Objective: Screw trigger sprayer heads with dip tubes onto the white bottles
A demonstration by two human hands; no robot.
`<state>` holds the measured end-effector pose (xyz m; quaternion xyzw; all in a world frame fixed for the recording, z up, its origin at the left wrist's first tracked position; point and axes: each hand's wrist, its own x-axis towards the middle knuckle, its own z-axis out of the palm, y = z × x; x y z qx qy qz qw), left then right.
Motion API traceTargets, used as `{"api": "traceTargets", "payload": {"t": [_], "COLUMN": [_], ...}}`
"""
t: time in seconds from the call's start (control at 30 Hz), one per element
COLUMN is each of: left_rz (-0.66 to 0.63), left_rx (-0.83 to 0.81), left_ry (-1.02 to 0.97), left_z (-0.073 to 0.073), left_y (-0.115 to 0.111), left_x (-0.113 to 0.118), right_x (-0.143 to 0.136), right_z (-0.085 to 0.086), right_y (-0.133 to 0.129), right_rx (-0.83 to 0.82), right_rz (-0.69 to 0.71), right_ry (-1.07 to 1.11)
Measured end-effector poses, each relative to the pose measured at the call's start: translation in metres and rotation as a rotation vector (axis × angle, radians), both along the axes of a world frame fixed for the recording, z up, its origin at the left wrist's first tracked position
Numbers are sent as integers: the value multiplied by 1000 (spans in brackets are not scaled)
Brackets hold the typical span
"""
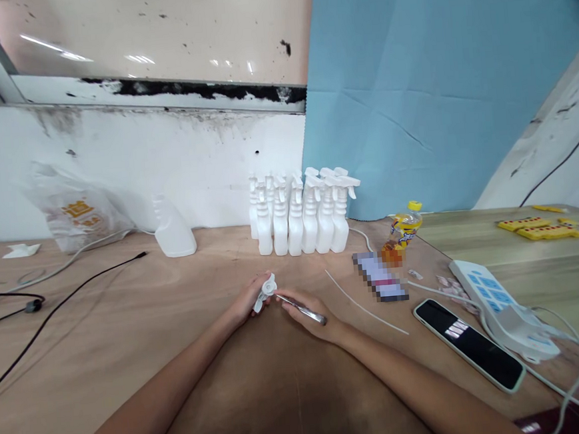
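My left hand [252, 296] is closed around a white trigger spray head [268, 287], its round collar facing up toward me. In my right hand [310, 314] lies a slim metal tool [304, 311] with a shiny handle, perhaps a screwdriver or tweezers. Its thin tip points left and reaches close to the spray head; whether it touches, I cannot tell. A thin white tube [367, 311] rests on the table to the right of my hands. Beyond them stands a tight group of white spray bottles [295, 226], several with trigger heads on.
One headless white bottle [174, 233] stands at the left, near a plastic bag [81, 216] and black cables [65, 291]. On the right are a drink bottle [401, 231], a pixelated flat object [379, 277], a phone [467, 343], a power strip [502, 310] and yellow pieces [541, 227].
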<state>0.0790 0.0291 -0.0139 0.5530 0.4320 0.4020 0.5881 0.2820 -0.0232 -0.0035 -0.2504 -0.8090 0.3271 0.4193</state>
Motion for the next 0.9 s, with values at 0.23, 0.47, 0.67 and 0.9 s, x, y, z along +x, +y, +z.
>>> {"api": "traceTargets", "payload": {"t": [0.23, 0.47, 0.67, 0.9], "left_rz": [2, 176, 294, 288], "left_rx": [73, 204, 354, 438], "left_ry": [12, 3, 197, 385], "left_z": [4, -2, 4, 2], "left_y": [-8, -5, -10, -11], "left_x": [5, 2, 3, 3], "right_x": [-2, 2, 9, 9], "right_z": [0, -4, -9, -7], "right_y": [4, 10, 20, 21], "right_rx": [107, 55, -135, -316], "right_rz": [-34, -219, -435, -289], "right_ry": [27, 72, 124, 75]}}
